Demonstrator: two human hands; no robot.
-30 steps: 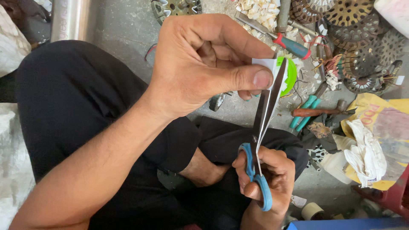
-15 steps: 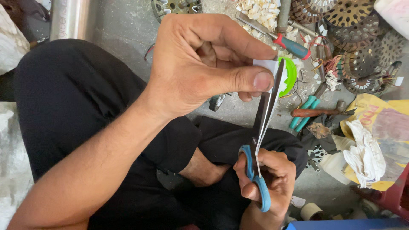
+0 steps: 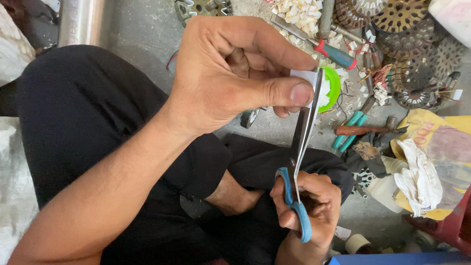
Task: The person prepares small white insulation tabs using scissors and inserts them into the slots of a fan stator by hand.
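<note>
My left hand pinches a small white strip of paper-like material between thumb and fingers. My right hand grips blue-handled scissors from below. Their long blades point up, and the upper part lies against the strip by my left thumb. I sit cross-legged in black trousers on a concrete floor.
A green round lid with white bits lies behind the strip. On the floor to the right are a red-and-blue screwdriver, teal-handled pliers, a hammer, round metal laminations, a white rag and a yellow bag. A steel cylinder stands at upper left.
Almost nothing differs: both hands keep their hold, and the scissor blades stay along the white strip.
</note>
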